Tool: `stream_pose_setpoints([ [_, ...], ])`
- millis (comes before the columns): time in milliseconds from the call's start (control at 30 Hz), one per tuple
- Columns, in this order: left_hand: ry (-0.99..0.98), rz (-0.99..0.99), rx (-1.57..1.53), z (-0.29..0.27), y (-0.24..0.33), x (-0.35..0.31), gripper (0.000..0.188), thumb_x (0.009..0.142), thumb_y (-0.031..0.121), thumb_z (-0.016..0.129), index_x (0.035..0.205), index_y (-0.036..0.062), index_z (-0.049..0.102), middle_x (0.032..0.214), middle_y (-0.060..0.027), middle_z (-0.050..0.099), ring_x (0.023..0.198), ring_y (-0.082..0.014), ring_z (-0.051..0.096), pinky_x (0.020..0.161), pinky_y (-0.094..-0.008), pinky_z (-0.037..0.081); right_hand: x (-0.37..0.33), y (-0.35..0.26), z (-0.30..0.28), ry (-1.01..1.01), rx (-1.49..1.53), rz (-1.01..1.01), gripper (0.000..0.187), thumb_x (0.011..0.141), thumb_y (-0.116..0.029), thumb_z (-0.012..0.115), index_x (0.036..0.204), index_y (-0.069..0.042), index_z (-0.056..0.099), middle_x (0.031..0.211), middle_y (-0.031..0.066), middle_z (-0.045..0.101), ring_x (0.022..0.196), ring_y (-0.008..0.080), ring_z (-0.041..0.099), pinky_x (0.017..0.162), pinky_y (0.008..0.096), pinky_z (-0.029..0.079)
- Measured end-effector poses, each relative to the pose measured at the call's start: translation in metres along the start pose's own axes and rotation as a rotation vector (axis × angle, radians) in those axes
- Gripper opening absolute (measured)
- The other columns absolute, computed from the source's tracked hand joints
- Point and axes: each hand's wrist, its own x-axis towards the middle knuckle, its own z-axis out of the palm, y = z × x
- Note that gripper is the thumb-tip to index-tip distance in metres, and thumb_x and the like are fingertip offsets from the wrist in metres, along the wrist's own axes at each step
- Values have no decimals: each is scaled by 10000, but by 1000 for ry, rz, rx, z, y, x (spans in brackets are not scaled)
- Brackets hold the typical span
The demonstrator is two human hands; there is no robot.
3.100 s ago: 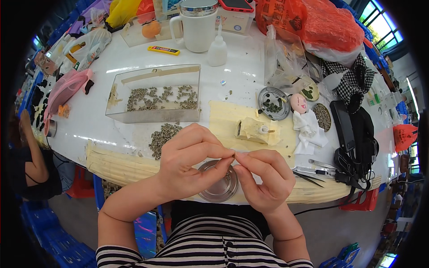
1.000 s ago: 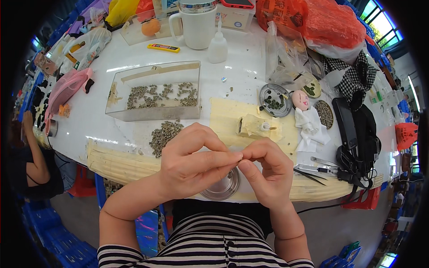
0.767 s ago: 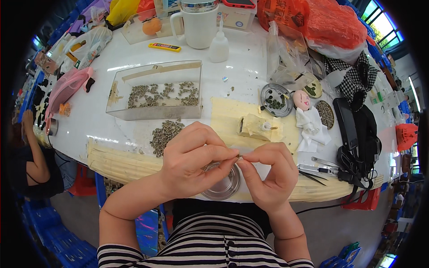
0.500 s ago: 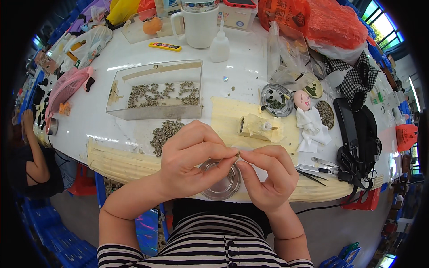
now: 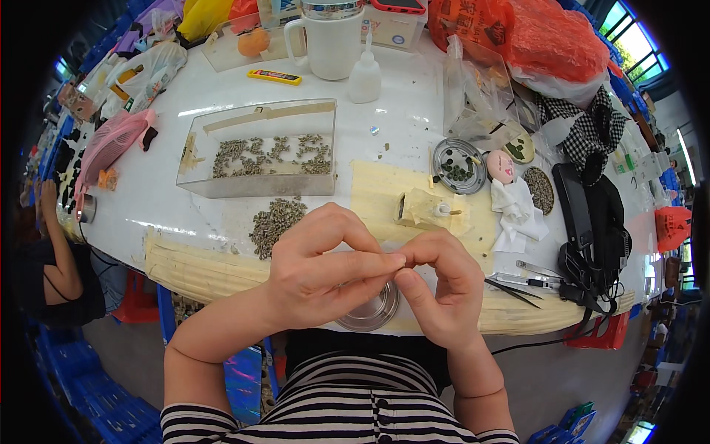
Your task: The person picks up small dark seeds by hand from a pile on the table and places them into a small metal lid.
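My left hand point(image 5: 322, 270) and my right hand point(image 5: 444, 285) meet fingertip to fingertip above the table's near edge. Both are closed in a pinch; whatever lies between the tips is too small and covered to name. Under them sits a round metal dish point(image 5: 373, 314), partly hidden by my left hand. Just beyond my left hand is a pile of small grey-brown pieces point(image 5: 275, 226). More such pieces lie in a clear rectangular box point(image 5: 259, 186) farther back. A block wrapped in tan tape point(image 5: 421, 210), with a small white knob on it, stands beyond my right hand.
At right lie a round dish of dark green bits point(image 5: 458, 166), a pink egg-shaped item point(image 5: 500, 167), white tissue point(image 5: 514, 214), tweezers point(image 5: 514, 292) and a black bag point(image 5: 592, 237). A white mug point(image 5: 331, 48) and squeeze bottle point(image 5: 364, 78) stand at the back. Another person's arm point(image 5: 63, 244) is far left.
My right hand has shifted slightly left and its fingers have curled in closer. The fingertips of both hands now overlap, covering the tiny piece glimpsed between them before.
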Motion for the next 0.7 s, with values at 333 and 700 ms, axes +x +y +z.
stream_pose_setpoints([
  [333, 5, -24, 13, 0, 2, 1, 326, 648, -56, 798, 950, 61, 769, 828, -18, 629, 729, -168, 583, 622, -281, 444, -2, 2, -3, 69, -111, -98, 171, 761, -22, 822, 881, -12, 700, 843, 78, 661, 726, 177, 625, 643, 273, 493],
  [700, 36, -97, -12, -1, 3, 1, 258, 680, -80, 784, 914, 26, 753, 811, -36, 624, 725, -165, 578, 628, -281, 438, -5, -1, 3, 144, -315, -205, 260, 721, 3, 839, 965, -27, 754, 852, 81, 666, 712, 180, 635, 607, 269, 504],
])
